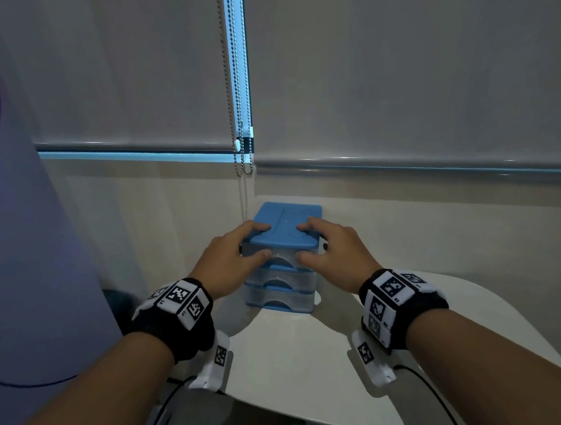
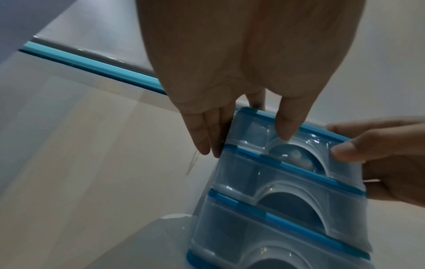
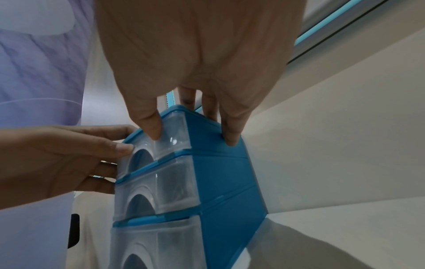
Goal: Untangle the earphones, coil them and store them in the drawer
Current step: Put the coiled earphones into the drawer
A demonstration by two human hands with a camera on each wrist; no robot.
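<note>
A small blue drawer unit (image 1: 286, 217) with three clear drawers stands on the white table (image 1: 295, 356) against the wall. All three drawers sit pushed in. My left hand (image 1: 258, 240) grips its top left corner, fingers on the lid and thumb on the top drawer (image 1: 283, 258) front. My right hand (image 1: 309, 241) grips the top right corner the same way. In the left wrist view something pale (image 2: 296, 158) shows dimly through the top drawer (image 2: 299, 154); I cannot tell whether it is the earphones. No cable is visible outside the unit (image 3: 220, 182).
Roller blinds with a bead chain (image 1: 238, 117) hang behind the unit. A lilac panel (image 1: 33, 255) stands close on the left. The table's rounded edge (image 1: 518, 314) curves off to the right, and black wrist-camera cables (image 1: 425, 386) trail over its near side.
</note>
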